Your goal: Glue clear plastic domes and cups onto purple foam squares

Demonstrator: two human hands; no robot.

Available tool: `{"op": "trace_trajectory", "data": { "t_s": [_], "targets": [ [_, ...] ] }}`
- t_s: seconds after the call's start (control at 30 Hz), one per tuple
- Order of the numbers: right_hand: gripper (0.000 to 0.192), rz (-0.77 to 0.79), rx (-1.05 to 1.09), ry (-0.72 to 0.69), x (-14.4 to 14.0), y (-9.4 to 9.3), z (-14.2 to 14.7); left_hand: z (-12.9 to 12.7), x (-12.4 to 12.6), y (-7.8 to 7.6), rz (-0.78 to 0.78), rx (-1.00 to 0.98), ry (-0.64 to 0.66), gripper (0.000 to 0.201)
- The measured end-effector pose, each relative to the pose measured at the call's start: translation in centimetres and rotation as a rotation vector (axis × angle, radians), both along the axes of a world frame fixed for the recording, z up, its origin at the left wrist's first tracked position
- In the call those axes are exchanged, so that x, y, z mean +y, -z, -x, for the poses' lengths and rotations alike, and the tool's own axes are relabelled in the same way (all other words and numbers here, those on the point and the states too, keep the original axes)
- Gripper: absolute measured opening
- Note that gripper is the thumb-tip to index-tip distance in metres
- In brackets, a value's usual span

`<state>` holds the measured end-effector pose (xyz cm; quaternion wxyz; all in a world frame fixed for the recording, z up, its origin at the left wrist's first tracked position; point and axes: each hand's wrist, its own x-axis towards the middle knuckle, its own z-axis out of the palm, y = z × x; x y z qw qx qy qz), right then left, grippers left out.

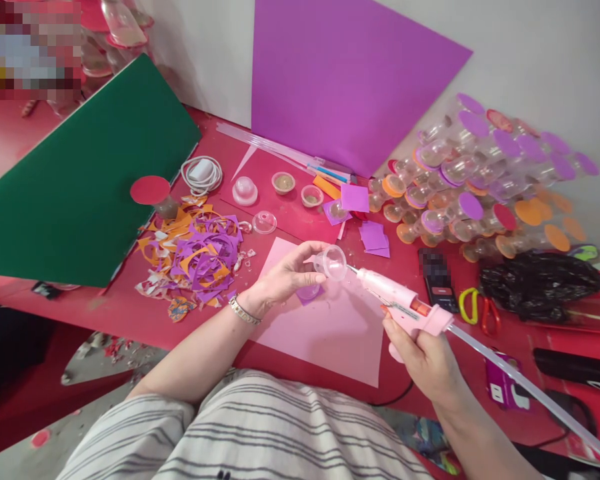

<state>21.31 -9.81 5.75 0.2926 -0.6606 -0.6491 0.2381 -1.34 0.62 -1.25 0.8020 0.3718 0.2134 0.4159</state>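
Between the fingers and thumb of my left hand (pixel 300 270) is a small clear plastic cup (pixel 335 263), its round rim turned toward the right. My right hand (pixel 427 357) is wrapped round the handle of a pink glue gun (pixel 405 303). The gun's metal tip is at the cup's rim; whether they touch I cannot tell. A long clear glue stick (pixel 530 387) runs out of the gun's back end. Below my left hand lies a purple paper square (pixel 313 298) with a clear round piece on it, over a pink sheet (pixel 325 340).
A heap of purple and orange paper scraps (pixel 203 250) lies left. Stacked clear cup pieces with coloured discs (pixel 460 167) stand at the right, near a phone (pixel 436 277) and scissors (pixel 475 310). A green board (pixel 95 173) leans left; a purple sheet (pixel 340 73) stands behind.
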Motion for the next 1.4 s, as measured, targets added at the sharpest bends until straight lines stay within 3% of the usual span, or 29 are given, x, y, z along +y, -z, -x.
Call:
{"op": "trace_trajectory", "data": {
  "t_s": [0.2,0.4,0.6,1.4],
  "targets": [
    [0.039,0.001,0.025,0.025,0.5,-0.6,0.3,-0.1,0.1,0.2,-0.036,0.015,-0.001,0.047],
    [0.04,0.126,0.151,0.07,0.2,-0.8,0.5,-0.1,0.2,0.3,-0.077,0.01,-0.009,0.045],
    [0.048,0.123,0.177,0.08,-0.1,-0.8,0.4,-0.3,0.3,0.4,-0.044,-0.051,-0.046,0.044],
    [0.038,0.059,0.124,0.036,-0.5,-0.6,0.4,-0.2,0.2,0.0,-0.09,0.003,-0.104,0.039]
  ]
}}
